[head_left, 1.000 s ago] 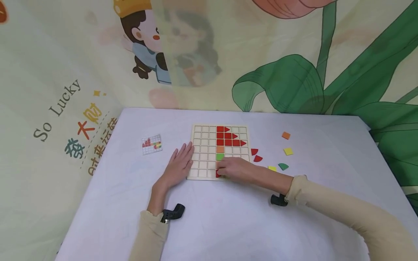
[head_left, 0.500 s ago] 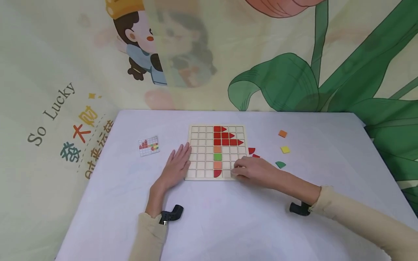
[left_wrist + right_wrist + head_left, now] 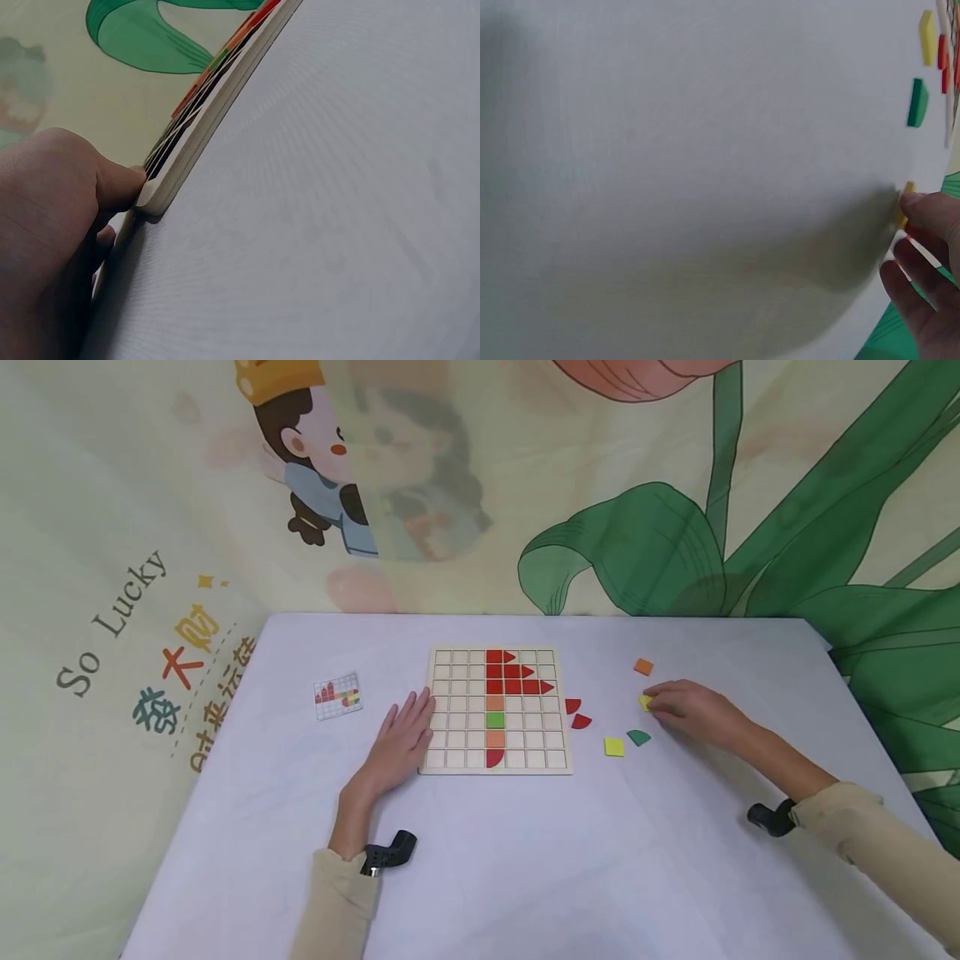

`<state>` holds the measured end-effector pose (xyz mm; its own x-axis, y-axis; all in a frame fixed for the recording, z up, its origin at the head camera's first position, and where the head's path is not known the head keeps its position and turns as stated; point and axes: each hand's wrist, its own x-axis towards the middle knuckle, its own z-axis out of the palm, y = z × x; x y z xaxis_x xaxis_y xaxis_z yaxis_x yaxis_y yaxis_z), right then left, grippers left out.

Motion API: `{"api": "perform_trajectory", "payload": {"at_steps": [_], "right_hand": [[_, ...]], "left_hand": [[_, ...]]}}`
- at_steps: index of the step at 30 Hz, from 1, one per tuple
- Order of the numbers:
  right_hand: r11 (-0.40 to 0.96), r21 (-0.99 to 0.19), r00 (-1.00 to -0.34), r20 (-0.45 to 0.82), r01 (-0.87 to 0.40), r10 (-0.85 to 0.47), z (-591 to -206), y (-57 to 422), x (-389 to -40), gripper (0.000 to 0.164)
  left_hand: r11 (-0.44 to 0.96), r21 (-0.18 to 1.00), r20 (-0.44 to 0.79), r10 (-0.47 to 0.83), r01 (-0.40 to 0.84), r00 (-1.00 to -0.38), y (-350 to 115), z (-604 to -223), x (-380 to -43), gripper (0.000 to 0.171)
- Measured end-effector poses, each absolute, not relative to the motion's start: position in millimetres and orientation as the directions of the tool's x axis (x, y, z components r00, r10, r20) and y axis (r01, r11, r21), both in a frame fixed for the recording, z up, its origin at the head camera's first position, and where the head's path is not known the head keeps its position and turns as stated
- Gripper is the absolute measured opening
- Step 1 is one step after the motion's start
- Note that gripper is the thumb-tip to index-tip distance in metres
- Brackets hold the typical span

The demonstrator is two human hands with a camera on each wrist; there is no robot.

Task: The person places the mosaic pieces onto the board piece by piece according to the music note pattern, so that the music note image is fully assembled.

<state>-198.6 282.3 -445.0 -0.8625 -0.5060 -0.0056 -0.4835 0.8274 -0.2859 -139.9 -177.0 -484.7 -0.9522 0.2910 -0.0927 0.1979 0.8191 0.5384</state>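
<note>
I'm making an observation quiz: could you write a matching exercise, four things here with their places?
1. Left hand
2. Right hand
3. White printed grid card
4. Green quarter-circle piece

A. On the white-covered table, left of both hands
B. At the cream square grid board's left edge
C. Loose on the table, right of the board
D. At a yellow square piece

Pairs: 1-B; 2-D; 3-A; 4-C

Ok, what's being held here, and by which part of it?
A yellow piece, pinched by its edge in the right grip; the exact contact is hidden. The left grip just rests against the left edge of the board.
</note>
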Motion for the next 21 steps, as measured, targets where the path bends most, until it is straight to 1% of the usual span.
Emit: {"api": "perform_trajectory", "payload": {"at_steps": [3,6,11,15,18,20,21], "right_hand": [[0.807,-0.336,-0.854,-0.013,-0.486,-0.520,-448,286,-203,0.015],[0.786,-0.339,-0.842,0.033,-0.517,-0.539,-451,288,-206,0.016],[0.759,-0.304,-0.811,0.091,-0.575,-0.578,-457,292,-209,0.019],[0.768,-0.231,-0.801,0.122,-0.597,-0.586,-457,291,-210,0.025],[0.766,-0.209,-0.794,0.176,-0.608,-0.582,-450,276,-207,0.031],[0.727,-0.224,-0.760,0.219,-0.649,-0.611,-444,253,-201,0.031],[0.694,-0.237,-0.733,0.236,-0.680,-0.638,-441,239,-197,0.031]], "left_hand": [[0.818,0.540,-0.095,0.295,0.200,-0.951,-177,-485,-140,0.055],[0.819,0.539,-0.100,0.297,0.199,-0.950,-177,-486,-140,0.055],[0.819,0.537,-0.095,0.294,0.199,-0.951,-177,-485,-140,0.055],[0.818,0.539,-0.089,0.293,0.201,-0.952,-178,-484,-139,0.055],[0.820,0.536,-0.091,0.294,0.202,-0.952,-178,-483,-139,0.055],[0.821,0.534,-0.093,0.294,0.201,-0.951,-178,-483,-139,0.055],[0.822,0.533,-0.094,0.293,0.201,-0.951,-178,-483,-139,0.055]]}}
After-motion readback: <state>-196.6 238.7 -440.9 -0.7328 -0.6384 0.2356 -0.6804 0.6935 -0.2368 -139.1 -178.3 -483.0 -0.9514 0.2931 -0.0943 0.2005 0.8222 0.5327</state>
